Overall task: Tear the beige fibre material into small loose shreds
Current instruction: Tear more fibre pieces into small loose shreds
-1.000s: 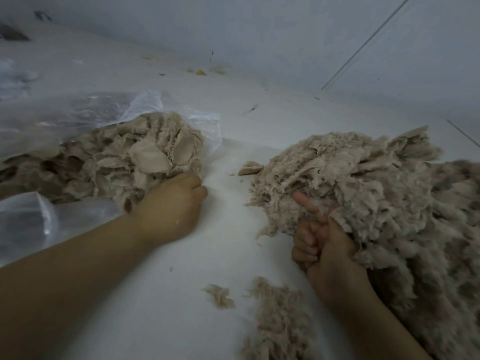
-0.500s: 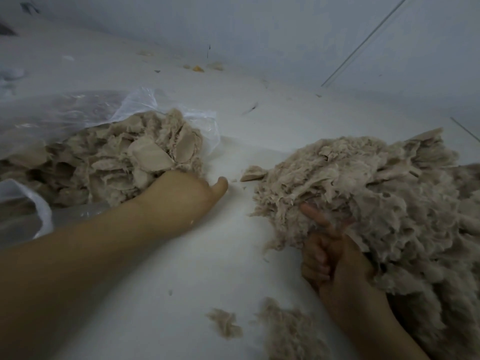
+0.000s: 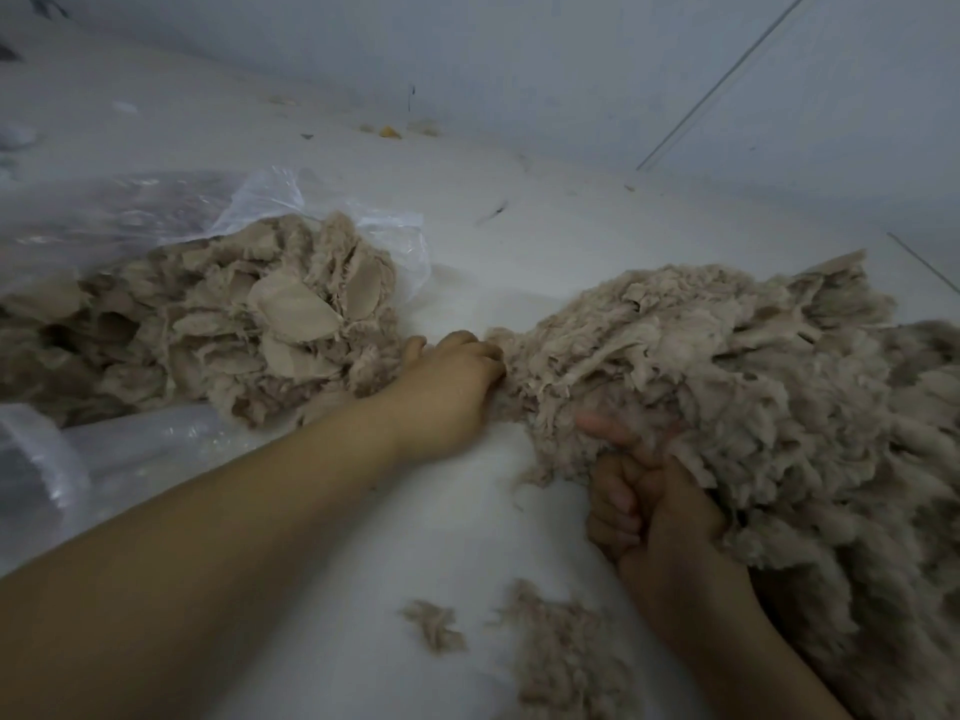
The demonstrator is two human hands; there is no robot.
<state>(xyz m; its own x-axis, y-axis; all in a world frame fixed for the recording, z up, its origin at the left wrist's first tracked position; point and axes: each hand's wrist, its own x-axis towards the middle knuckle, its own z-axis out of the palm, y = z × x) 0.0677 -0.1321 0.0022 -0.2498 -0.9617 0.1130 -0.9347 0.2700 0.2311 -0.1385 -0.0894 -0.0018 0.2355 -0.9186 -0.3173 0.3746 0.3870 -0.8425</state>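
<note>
Far left, a clear plastic bag (image 3: pixel 156 210) is lying open on the white counter (image 3: pixel 415 537), w/ a heap of beige fibre chunks (image 3: pixel 234 335) spilling out of its mouth, flatter pieces mixed in w/ fluffy ones. Next over, the left hand (image 3: pixel 447 392) is reaching across the gap betw. the two heaps, back of hand up, fingers curling into the near edge of the big pile; fingertips are buried in fibre, so can't tell exactly how much it's gripping. Below that, a few small loose shreds (image 3: pixel 545 646) are lying on the counter near the bottom edge. Right of centre, the right hand (image 3: pixel 649 506) is pushing up under the big beige fibre pile (image 3: pixel 753 407), lower fingers curled tight, thumb and a finger pinching a tuft of it. That pile is sitting on the right side of the counter, running off frame at right. Behind everything, a pale wall (image 3: pixel 571 59) w/ bits of debris along its base.
</note>
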